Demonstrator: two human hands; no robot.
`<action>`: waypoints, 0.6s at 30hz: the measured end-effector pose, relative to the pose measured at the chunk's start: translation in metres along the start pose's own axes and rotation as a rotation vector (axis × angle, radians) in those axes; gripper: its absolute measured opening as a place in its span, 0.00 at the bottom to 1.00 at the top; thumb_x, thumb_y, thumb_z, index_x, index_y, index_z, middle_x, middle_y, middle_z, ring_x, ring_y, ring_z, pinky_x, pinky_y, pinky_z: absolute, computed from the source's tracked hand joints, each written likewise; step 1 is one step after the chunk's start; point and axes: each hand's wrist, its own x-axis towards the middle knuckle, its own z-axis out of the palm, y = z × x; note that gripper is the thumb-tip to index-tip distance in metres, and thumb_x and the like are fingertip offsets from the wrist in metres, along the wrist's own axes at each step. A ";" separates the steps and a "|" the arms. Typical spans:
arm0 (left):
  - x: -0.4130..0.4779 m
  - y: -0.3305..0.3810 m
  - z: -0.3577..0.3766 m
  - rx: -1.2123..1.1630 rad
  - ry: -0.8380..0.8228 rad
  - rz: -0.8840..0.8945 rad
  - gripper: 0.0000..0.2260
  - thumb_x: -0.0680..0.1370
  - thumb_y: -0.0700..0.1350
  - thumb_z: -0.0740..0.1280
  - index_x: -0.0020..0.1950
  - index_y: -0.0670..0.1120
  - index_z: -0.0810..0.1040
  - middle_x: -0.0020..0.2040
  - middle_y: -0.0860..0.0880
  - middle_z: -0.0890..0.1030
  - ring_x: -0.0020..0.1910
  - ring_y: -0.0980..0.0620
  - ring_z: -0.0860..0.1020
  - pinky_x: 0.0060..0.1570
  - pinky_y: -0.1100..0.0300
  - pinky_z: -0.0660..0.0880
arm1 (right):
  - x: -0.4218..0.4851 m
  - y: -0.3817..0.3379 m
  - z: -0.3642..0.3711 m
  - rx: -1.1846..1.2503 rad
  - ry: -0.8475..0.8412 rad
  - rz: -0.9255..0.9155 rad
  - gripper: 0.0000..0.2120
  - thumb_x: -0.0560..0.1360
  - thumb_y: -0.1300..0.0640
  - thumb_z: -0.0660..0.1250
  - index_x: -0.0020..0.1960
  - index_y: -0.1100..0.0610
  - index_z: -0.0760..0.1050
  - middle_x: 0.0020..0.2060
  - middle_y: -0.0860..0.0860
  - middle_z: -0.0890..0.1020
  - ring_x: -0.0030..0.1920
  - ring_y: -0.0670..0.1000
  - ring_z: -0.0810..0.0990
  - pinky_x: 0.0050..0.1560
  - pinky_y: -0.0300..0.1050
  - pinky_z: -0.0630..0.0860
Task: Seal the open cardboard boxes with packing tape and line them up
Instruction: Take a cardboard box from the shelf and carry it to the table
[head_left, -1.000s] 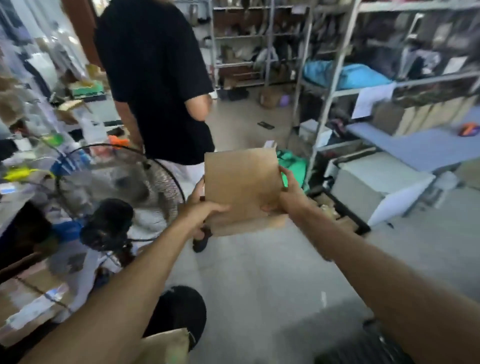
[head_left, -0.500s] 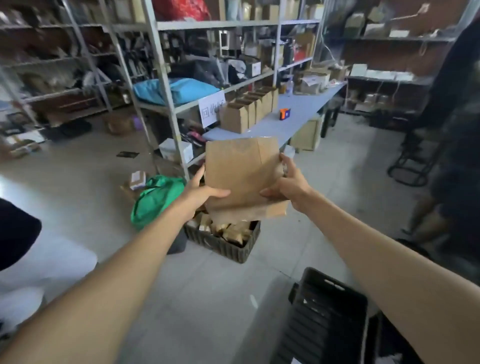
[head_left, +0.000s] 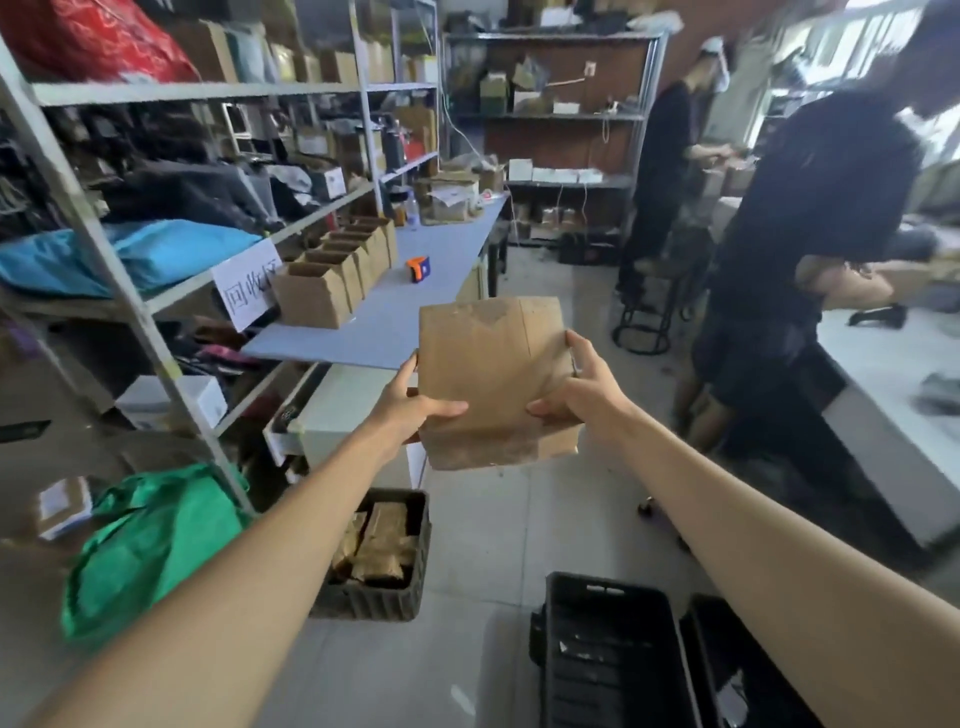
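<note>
Head camera view of a cluttered stockroom: metal shelving fills the left side, loaded with bags, a blue bundle and a white paper sign with printed characters hanging from one shelf edge. A long blue-grey table runs away from the camera beside the shelving, and on it a row of open cardboard boxes stands lined up against the shelf side, flaps up, each touching the next. An orange and blue tape dispenser sits on the table just beside that row. Two people in dark clothing stand at the right, blurred, near a round black stool. On the floor below, a green bag lies by the shelf leg, a dark crate holds brown packets, and a black plastic bin sits nearest the camera at lower right. Out in front, at arm's length and above the floor near the table's near end, a flat brown cardboard box is held upright between both hands. The left hand grips its left edge, thumb across the front face. The right hand grips the right edge, thumb on the front and fingers wrapped behind.
</note>
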 end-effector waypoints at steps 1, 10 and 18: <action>0.011 0.001 -0.005 0.008 -0.019 0.002 0.47 0.63 0.43 0.80 0.74 0.59 0.58 0.51 0.58 0.77 0.48 0.58 0.76 0.36 0.63 0.74 | 0.007 -0.001 0.005 0.008 0.014 0.003 0.51 0.62 0.77 0.70 0.75 0.46 0.54 0.43 0.54 0.77 0.40 0.56 0.83 0.40 0.52 0.82; 0.104 -0.002 -0.030 0.043 -0.134 0.048 0.49 0.63 0.43 0.80 0.76 0.58 0.55 0.60 0.56 0.71 0.56 0.54 0.71 0.48 0.61 0.70 | 0.077 0.001 0.034 0.049 0.153 0.002 0.50 0.61 0.76 0.70 0.75 0.50 0.55 0.49 0.56 0.78 0.35 0.50 0.83 0.31 0.41 0.78; 0.208 -0.008 -0.002 0.009 -0.200 -0.001 0.49 0.62 0.42 0.80 0.74 0.62 0.56 0.65 0.50 0.71 0.60 0.49 0.73 0.56 0.52 0.75 | 0.170 0.017 0.007 0.014 0.219 0.026 0.52 0.58 0.73 0.73 0.74 0.44 0.57 0.58 0.52 0.76 0.46 0.48 0.81 0.35 0.39 0.79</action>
